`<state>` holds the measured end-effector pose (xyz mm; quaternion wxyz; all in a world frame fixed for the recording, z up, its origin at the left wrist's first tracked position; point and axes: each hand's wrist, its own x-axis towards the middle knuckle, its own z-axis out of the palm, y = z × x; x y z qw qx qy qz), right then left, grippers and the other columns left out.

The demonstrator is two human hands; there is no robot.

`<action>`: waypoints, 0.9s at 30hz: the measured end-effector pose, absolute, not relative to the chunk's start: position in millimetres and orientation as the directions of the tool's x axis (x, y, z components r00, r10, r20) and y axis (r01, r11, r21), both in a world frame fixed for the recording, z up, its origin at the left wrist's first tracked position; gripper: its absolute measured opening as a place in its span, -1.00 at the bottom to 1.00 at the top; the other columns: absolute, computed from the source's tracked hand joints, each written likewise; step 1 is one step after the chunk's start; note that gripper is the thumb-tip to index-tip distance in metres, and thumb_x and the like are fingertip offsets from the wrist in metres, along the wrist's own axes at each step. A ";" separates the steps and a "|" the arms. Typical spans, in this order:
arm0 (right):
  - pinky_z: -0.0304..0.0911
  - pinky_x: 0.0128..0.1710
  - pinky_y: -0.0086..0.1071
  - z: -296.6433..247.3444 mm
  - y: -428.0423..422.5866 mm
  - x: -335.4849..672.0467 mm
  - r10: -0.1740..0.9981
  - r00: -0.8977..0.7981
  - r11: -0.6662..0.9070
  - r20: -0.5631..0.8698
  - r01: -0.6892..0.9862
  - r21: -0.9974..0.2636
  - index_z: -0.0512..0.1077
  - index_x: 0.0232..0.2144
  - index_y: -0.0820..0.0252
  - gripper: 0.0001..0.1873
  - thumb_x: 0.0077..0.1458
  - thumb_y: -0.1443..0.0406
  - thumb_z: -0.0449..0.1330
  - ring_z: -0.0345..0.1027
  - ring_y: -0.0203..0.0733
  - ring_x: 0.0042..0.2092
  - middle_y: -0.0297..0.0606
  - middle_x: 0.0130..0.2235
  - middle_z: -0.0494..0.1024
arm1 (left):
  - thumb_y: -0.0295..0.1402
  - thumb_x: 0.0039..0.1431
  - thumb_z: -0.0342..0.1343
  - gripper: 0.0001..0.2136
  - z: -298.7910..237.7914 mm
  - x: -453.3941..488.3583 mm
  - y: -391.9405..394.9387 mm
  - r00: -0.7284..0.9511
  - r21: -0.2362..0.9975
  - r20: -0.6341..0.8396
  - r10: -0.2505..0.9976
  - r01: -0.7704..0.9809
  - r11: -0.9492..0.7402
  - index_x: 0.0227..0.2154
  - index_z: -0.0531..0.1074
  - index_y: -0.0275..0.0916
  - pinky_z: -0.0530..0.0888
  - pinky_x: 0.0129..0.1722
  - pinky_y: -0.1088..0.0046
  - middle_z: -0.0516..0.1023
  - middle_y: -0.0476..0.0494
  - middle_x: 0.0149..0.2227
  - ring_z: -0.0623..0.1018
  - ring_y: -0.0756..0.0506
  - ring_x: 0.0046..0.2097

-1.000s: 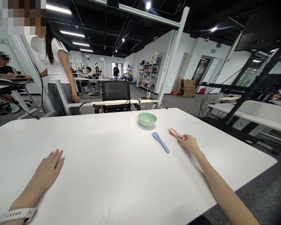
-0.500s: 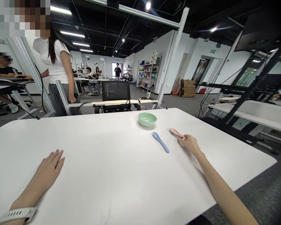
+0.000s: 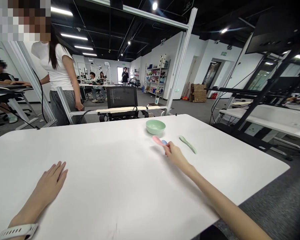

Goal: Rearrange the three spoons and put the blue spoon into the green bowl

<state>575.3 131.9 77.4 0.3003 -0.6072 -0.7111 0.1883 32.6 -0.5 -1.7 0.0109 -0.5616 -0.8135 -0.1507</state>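
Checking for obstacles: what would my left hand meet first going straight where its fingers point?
From your left hand, the way looks free across the flat white tabletop to its far edge; a silvery metal frame may come next, but depth is unclear. The round green bowl is right of that line.

Probably office-like lab, mesh chair (image 3: 122,96), desks (image 3: 236,112)

Right hand (image 3: 174,153) holds pink spoon (image 3: 157,140) near bowl (image 3: 155,128), partly hiding blue spoon (image 3: 164,142); green spoon (image 3: 188,144) apart; left hand (image 3: 49,184) on table (image 3: 102,186).
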 end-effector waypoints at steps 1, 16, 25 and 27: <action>0.17 -0.33 -0.36 77.4 124.7 558.9 0.975 -0.115 0.208 0.188 0.761 -0.614 0.27 -0.26 0.10 -0.82 0.39 0.20 -0.03 0.47 -0.11 -0.34 -0.21 -0.37 0.60 | -0.03 0.29 -0.43 -0.21 -2.1 31.9 0.0 -0.368 0.232 0.186 0.911 0.917 0.323 0.35 0.22 -0.54 0.15 0.45 -0.14 0.23 -0.49 0.45 0.18 -0.43 0.49; 0.14 -0.23 -0.32 76.2 101.7 495.5 0.953 -0.272 0.292 0.136 0.943 -0.162 0.36 -0.27 0.19 -0.81 0.43 0.36 0.00 0.49 -0.06 -0.18 -0.07 -0.20 0.60 | -0.08 0.29 -0.37 -0.26 2.5 37.5 -1.4 -0.359 0.227 0.215 0.908 0.923 0.311 0.32 0.28 -0.51 0.19 0.43 -0.16 0.28 -0.48 0.43 0.24 -0.42 0.47; -0.01 -0.38 -0.32 76.4 98.8 491.9 0.942 -0.302 0.329 0.147 0.916 -0.228 0.33 -0.38 0.14 -0.77 0.35 0.39 0.01 0.35 -0.16 -0.37 -0.23 -0.38 0.50 | -0.04 0.30 -0.42 -0.23 0.5 36.7 -2.2 -0.375 0.251 0.198 0.906 0.913 0.323 0.35 0.24 -0.50 0.15 0.46 -0.12 0.22 -0.46 0.46 0.18 -0.40 0.49; -0.02 -0.39 -0.32 77.6 97.6 491.7 0.945 -0.296 0.323 0.141 0.916 -0.237 0.33 -0.38 0.14 -0.77 0.35 0.39 0.01 0.33 -0.16 -0.38 -0.24 -0.40 0.48 | -0.03 0.30 -0.43 -0.22 2.8 38.7 -2.5 -0.378 0.258 0.185 0.907 0.909 0.327 0.35 0.23 -0.51 0.13 0.46 -0.13 0.20 -0.47 0.47 0.16 -0.41 0.50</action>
